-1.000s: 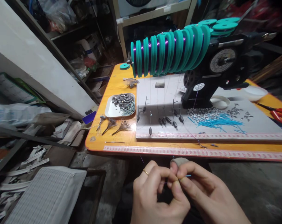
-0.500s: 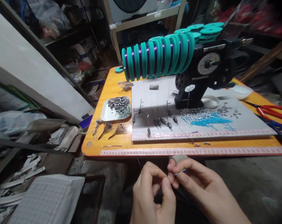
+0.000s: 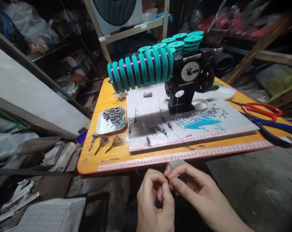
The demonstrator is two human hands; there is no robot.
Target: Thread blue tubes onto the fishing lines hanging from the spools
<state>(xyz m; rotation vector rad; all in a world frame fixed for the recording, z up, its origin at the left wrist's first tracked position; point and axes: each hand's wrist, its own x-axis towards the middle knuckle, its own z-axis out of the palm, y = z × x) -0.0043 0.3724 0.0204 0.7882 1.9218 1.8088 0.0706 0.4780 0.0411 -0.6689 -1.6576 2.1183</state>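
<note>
Both hands are together just below the table's front edge. My right hand (image 3: 196,185) pinches a thin blue piece (image 3: 176,176) between thumb and fingers, and a grey-beige wrap (image 3: 176,163) covers part of its index finger. Touching its fingertips, my left hand (image 3: 156,196) is closed in a pinch; what it holds is too small to make out. A thin dark thread (image 3: 137,172) shows left of the hands. Beyond them, green spools (image 3: 142,69) with purple thread hang on a black winding machine (image 3: 184,93), and fine lines run down to small dark weights (image 3: 157,128).
On the orange table (image 3: 92,158) lie a white tray (image 3: 99,124) of grey sinkers, blue tubes (image 3: 201,122) on a pale board (image 3: 136,143), red-handled scissors (image 3: 261,110), blue-handled pliers (image 3: 276,129) and a tape measure (image 3: 136,163) along the front edge.
The view has shifted, so the table and machine appear further left and slightly lower. The hands stay together in nearly the same pinch, and less of the blue piece shows.
</note>
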